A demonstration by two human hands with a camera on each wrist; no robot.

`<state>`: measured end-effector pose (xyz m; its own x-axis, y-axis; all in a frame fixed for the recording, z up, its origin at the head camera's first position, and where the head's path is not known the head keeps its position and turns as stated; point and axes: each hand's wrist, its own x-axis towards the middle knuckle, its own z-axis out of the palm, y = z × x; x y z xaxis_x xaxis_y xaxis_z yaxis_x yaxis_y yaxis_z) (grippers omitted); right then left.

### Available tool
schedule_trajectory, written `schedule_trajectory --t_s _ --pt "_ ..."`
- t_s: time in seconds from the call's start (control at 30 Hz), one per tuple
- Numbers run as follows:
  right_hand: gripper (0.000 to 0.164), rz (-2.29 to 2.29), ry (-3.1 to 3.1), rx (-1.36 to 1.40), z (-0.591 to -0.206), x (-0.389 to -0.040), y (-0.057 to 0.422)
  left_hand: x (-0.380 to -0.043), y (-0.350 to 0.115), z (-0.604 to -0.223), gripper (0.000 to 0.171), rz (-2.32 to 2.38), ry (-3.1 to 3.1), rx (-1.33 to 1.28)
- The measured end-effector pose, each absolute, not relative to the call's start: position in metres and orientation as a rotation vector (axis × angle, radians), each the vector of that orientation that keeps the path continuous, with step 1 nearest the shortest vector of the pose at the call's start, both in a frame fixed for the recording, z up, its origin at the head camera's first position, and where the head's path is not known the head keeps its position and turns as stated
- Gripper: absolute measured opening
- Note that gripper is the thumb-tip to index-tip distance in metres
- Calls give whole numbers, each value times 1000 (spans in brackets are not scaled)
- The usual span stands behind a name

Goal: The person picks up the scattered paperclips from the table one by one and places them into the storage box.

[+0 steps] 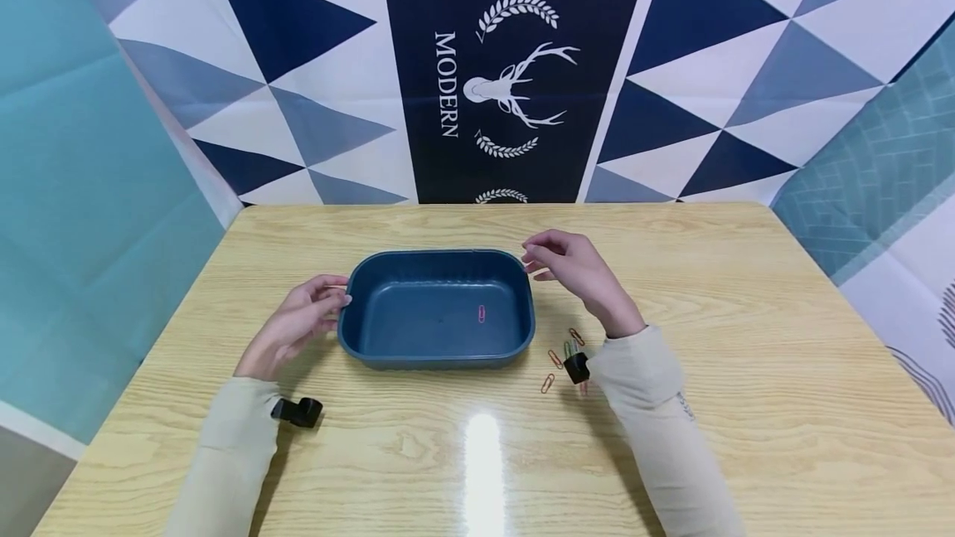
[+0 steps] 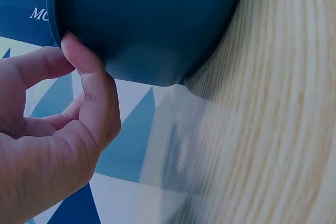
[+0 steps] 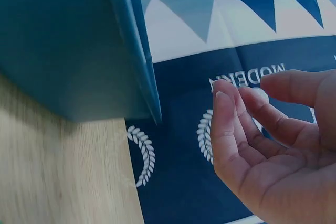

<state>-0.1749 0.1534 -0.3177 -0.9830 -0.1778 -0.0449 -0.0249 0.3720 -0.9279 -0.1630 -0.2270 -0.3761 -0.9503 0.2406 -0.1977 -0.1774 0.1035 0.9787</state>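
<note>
A dark blue plastic bin (image 1: 436, 361) sits on the wooden table, with one pink paper clip (image 1: 481, 314) on its floor. At the bin's left end, my left hand (image 1: 302, 317) touches the outside just under the rim; the left wrist view shows a fingertip against the bin wall (image 2: 152, 35). My right hand (image 1: 570, 268) hovers by the far right corner of the bin. In the right wrist view, its loosely bent fingers (image 3: 226, 124) hold nothing and are apart from the rim (image 3: 137, 51).
Several loose paper clips (image 1: 555, 360), red, orange and green, lie on the table right of the bin, partly hidden by the right wrist camera (image 1: 577, 368). Behind the table (image 1: 373, 471) hangs a patterned cloth (image 1: 321, 48). Another wrist camera (image 1: 302, 413) sits on the left cuff.
</note>
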Motion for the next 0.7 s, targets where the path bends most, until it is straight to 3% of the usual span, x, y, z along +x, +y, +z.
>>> schedule_trajectory --t_s 0.7 --pt "30 -1459 2599 -167 -328 -168 189 -165 -229 -380 35 1950 2047 27"
